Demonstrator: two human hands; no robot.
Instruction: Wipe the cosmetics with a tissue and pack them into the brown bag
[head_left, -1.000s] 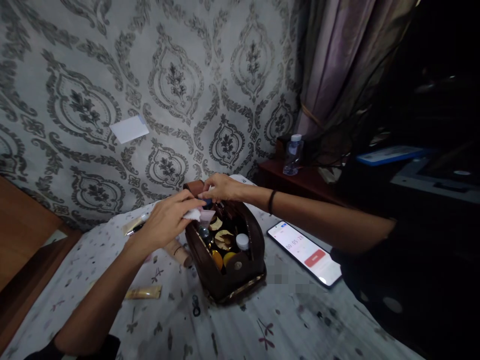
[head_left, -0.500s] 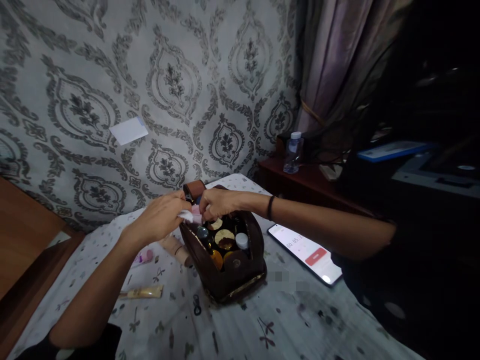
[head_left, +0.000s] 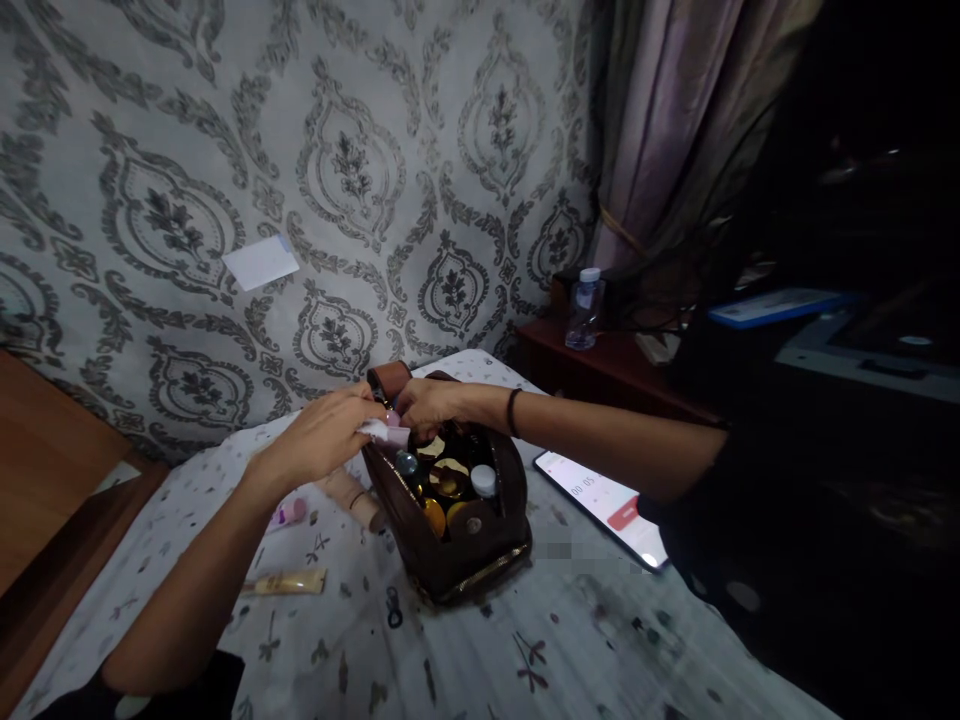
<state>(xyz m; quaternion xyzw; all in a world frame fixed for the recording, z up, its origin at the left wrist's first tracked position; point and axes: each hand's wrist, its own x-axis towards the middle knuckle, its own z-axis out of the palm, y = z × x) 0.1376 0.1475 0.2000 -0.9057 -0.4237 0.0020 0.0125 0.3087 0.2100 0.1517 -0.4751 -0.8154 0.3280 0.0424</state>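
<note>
A dark brown zip-up toiletry bag (head_left: 420, 545) stands unzipped on the bed. My left hand (head_left: 326, 430) is closed at its far left edge, with a small white and pale pink item (head_left: 386, 433) sticking out from the fingertips; its kind is unclear. My right hand (head_left: 431, 402) reaches into the far end of the bag, and its fingertips are hidden there. Inside sit gold lids (head_left: 448, 478), a white-capped container (head_left: 483, 481), a clear round top (head_left: 406, 463) and orange-yellow items (head_left: 433, 517).
Left of the bag lie a beige tube (head_left: 352, 500), a pink-capped tube (head_left: 289, 513) and a gold tube (head_left: 289, 582). A phone (head_left: 600, 508) showing a timer lies to the right. A water bottle (head_left: 585, 308) stands on the red-brown side table (head_left: 540, 345) by the wall.
My right hand has moved slightly away from the pale pink item and deeper into the bag's far end. The pink item stays by my left fingertips, which have barely moved.
</note>
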